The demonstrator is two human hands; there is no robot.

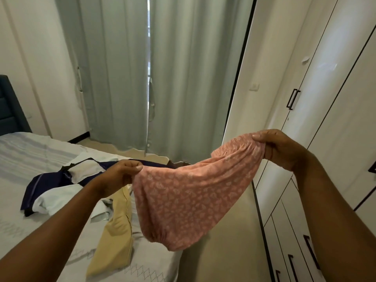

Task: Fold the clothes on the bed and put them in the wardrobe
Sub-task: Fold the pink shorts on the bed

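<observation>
Pale green curtains (173, 78) are seen closed across the far end of the room, with a thin gap of light left between them. A white wardrobe (335, 102) with dark bar handles is set along the right side, all its doors and drawers closed. A bed (26, 157) covered in a light patterned sheet is placed at the left.

A pink patterned garment (189, 198) is held up in the air over the corner of the bed and the floor strip beside the wardrobe, stretched between both hands and sagging below them. What kind of garment it is cannot be told for sure; a gathered hem is shown at its lowest edge.

On the bed, a navy and white garment (50, 180) is left crumpled, and a yellow garment (116, 226) is laid just beside it, nearer the camera.

The pink fabric's left edge is pinched by the left hand (120, 176), and its bunched right edge is gripped by the right hand (280, 149), raised slightly higher.
</observation>
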